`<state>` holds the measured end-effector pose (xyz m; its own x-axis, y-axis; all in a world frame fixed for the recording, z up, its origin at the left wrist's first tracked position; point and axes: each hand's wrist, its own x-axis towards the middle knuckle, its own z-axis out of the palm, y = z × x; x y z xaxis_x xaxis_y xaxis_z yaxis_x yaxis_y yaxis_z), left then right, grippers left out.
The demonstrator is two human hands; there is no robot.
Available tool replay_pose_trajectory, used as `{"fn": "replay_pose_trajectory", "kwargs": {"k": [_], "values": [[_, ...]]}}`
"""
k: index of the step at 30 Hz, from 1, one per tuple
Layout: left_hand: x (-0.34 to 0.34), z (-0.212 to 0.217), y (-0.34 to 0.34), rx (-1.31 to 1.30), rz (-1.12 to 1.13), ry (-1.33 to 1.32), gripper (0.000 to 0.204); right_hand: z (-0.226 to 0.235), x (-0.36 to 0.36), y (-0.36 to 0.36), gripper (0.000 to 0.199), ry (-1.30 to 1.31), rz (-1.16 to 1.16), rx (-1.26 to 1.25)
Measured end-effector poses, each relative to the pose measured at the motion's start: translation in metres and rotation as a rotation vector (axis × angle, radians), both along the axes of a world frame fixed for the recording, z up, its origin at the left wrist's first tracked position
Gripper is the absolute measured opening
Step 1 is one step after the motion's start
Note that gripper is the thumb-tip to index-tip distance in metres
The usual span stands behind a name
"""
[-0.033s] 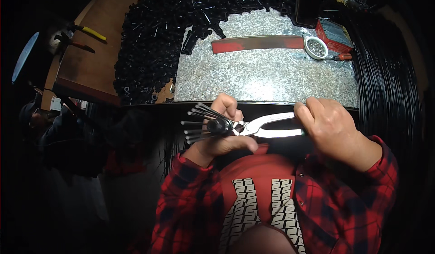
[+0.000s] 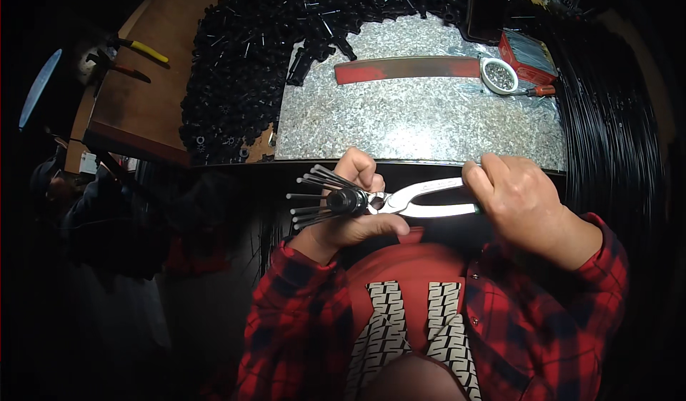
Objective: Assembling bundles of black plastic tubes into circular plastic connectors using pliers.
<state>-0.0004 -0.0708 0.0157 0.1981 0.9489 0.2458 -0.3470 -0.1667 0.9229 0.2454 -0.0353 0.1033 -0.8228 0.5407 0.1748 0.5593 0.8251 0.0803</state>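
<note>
In front of the table edge, my left hand [image 2: 357, 169] is closed round a black hub [image 2: 346, 201] with several thin dark rods fanning out to the left. The hub's round end faces up; its lower part is hidden in the hand. A pair of silver pincers [image 2: 405, 199] has its jaws against the hub's right side, close to my left thumb. Whether the jaws bite on a wire there is too small to tell. My right hand [image 2: 520, 190] is closed on the ends of the pincers' handles, which stand spread apart.
A speckled stone slab [image 2: 421, 122] carries a worn red-and-brown strip [image 2: 407, 69], a white bowl of small metal bits [image 2: 499, 76], a red-handled tool [image 2: 544, 90] and a red box [image 2: 527, 56]. Black parts [image 2: 236, 79] heap up left; long black rods [image 2: 607, 108] hang right. Yellow-handled pliers [image 2: 148, 51] lie far left.
The hub and its rods have tilted very slightly in my left hand. Both hands and the pincers are otherwise in the same place.
</note>
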Motion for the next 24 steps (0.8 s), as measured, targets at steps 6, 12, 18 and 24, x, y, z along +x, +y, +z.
{"fn": "replay_pose_trajectory", "kwargs": {"k": [6, 12, 18, 24], "values": [[-0.004, 0.001, -0.002, -0.038, 0.051, 0.112, 0.068, -0.01, -0.003, 0.007, 0.012, 0.002, 0.038, -0.179], [-0.01, -0.004, 0.0, 0.055, 0.212, -0.042, 0.077, -0.015, -0.012, 0.013, 0.026, 0.278, 0.103, -0.563], [-0.025, 0.01, 0.0, 0.027, 0.247, -0.177, 0.069, -0.029, 0.0, 0.012, 0.039, 0.412, -0.081, -0.702], [-0.023, 0.012, -0.001, 0.073, 0.176, -0.175, 0.059, -0.031, 0.003, 0.013, 0.034, 0.511, -0.098, -0.613]]}}
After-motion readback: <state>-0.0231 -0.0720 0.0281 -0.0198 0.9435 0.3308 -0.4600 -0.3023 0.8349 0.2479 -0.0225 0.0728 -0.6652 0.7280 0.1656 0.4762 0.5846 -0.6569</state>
